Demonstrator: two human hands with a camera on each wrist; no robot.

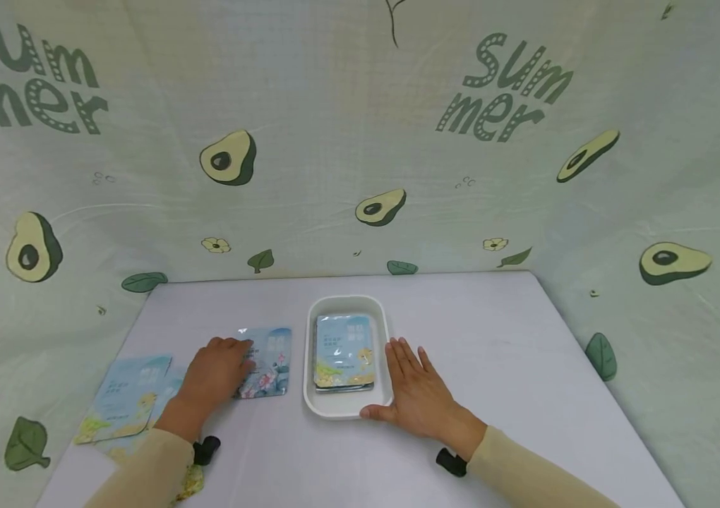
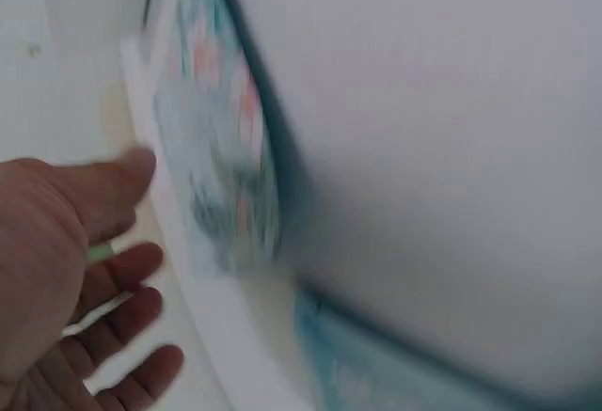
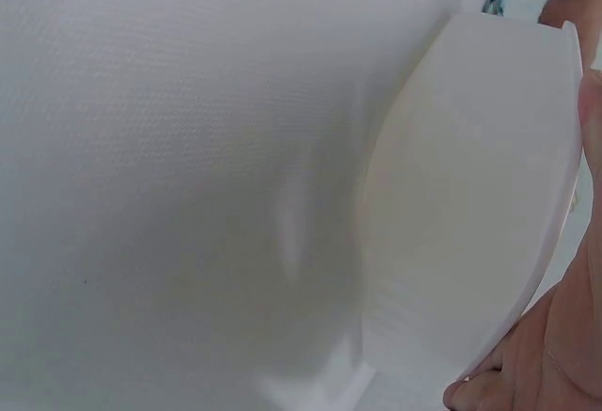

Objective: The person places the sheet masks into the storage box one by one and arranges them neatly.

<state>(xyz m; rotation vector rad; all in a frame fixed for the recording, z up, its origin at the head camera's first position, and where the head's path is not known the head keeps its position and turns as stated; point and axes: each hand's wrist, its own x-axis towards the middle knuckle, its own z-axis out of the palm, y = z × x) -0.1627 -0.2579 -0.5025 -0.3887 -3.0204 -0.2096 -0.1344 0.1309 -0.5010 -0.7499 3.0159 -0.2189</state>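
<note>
A white tray point(image 1: 330, 408) stands at the middle of the table, holding a small stack of flat light-blue sachets point(image 1: 344, 353). My right hand point(image 1: 420, 395) rests against the tray's right side, fingers straight along the rim and thumb at its front corner. In the right wrist view, the tray's outer wall point(image 3: 461, 204) shows beside that hand. Left of the tray lies a blue sachet with pink flowers point(image 1: 271, 381). My left hand point(image 1: 217, 374) is at its left edge, partly over it. The left wrist view shows the fingers spread, with a gap to the flowered sachet point(image 2: 221, 157).
More light-blue sachets point(image 1: 125, 395) overlap at the table's left, partly hidden by my left arm. A yellowish printed piece point(image 1: 191, 483) shows beside that sleeve. A printed cloth point(image 1: 309, 141) hangs behind and around the white table point(image 1: 481, 331).
</note>
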